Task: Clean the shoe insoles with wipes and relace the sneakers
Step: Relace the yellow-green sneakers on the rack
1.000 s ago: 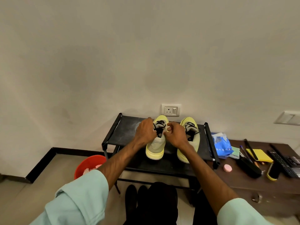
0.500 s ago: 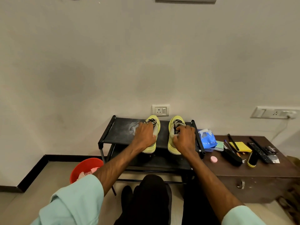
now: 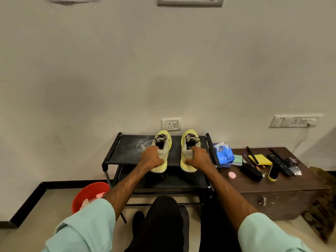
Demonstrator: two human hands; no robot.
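The sneakers [image 3: 189,140] are being gripped at the heels on the rack's [image 3: 127,151] top shelf, one by the left hand [image 3: 151,158] and one by the right hand [image 3: 199,158], fingers curled round the collars. The black laces [image 3: 161,137] are showing threaded in both, so relacing is being judged nearly done. The insoles are hidden.

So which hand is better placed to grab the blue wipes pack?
Right, likely: the right hand grips the right sneaker, nearest the blue wipes pack past the rack's rail; the left hand grips the left sneaker, farther off.
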